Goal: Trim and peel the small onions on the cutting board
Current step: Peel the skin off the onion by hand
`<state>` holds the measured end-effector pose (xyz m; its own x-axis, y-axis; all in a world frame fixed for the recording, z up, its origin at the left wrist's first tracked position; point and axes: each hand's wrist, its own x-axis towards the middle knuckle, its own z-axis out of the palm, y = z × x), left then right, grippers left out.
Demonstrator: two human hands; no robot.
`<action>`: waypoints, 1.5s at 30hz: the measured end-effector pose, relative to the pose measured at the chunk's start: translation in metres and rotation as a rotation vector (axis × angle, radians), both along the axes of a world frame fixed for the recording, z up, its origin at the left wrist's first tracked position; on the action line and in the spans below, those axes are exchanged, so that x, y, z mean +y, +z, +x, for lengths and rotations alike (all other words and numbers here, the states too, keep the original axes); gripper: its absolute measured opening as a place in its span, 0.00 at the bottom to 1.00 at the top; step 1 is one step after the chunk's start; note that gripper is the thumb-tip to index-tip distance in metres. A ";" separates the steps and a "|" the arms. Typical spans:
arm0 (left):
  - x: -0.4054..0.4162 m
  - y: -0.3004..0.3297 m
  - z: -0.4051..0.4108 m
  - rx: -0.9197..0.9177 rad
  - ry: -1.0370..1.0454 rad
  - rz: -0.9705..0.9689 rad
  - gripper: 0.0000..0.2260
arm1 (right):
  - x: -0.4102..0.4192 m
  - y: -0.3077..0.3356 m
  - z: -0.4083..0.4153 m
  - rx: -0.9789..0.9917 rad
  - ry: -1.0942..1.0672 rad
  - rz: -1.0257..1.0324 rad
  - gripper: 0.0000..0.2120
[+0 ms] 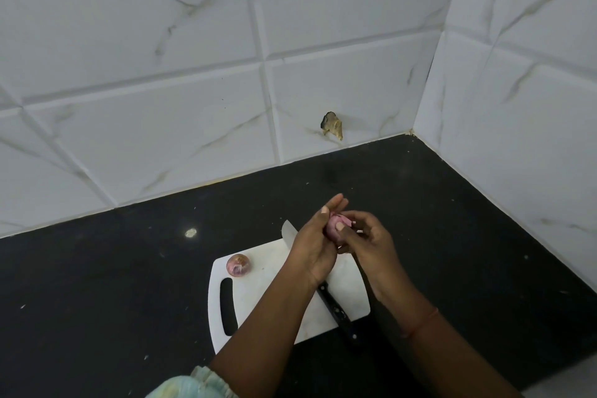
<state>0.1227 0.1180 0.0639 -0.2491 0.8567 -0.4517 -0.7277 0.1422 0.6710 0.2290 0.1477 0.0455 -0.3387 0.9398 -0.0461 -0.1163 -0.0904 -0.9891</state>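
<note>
Sleeve: pale, patterned fabric (193, 386) is seen at the bottom edge, nearest the camera, on the left forearm.
Wrist band: a thin orange thread (423, 321) is worn around the right wrist.
Left hand: the left hand (315, 247) is raised above the board, with its fingers extended alongside the held onion and its thumb laid against it.
Right hand: the right hand (371, 241) is curled around the same onion from the other side, with the thumb pressed on its pink surface.
Held onion: a small pink onion (336, 228) is gripped between both hands, above the far edge of the board; a loose flap of skin is seen at its top.
Second onion: an unpeeled onion (238, 265) is left lying on the board's far left corner, well apart from the hands.
Cutting board: a white board (258, 294) with a handle slot is laid on the black counter (97, 284).
Knife: a black-handled knife (337, 312) is laid diagonally across the board, partly hidden by the left hand; its blade tip is seen past the far edge.
Wall: white marbled tiles (161, 107) are seen behind, with a chipped hole (332, 125) near the corner.
</note>
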 end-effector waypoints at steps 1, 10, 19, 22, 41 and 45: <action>-0.001 0.000 0.002 -0.010 -0.002 0.001 0.17 | 0.001 -0.001 0.000 0.012 -0.003 -0.036 0.10; -0.012 -0.005 0.014 0.169 -0.001 -0.143 0.12 | -0.001 0.001 0.016 -0.014 -0.026 0.139 0.13; -0.023 -0.014 0.020 0.357 -0.101 0.100 0.16 | -0.002 0.003 0.024 -0.026 -0.183 0.270 0.08; -0.023 -0.015 0.017 0.345 -0.116 0.093 0.15 | -0.001 0.008 0.024 -0.030 -0.213 0.238 0.05; -0.018 -0.007 0.009 0.321 -0.093 -0.045 0.27 | 0.014 -0.005 0.026 -0.212 -0.312 0.100 0.05; -0.020 -0.011 0.003 0.375 -0.124 0.037 0.17 | 0.013 0.000 0.024 -0.423 -0.150 0.179 0.08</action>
<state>0.1255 0.0977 0.0532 -0.2847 0.9045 -0.3175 -0.4102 0.1844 0.8932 0.2534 0.1605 0.0456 -0.1853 0.9826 0.0159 0.3007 0.0721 -0.9510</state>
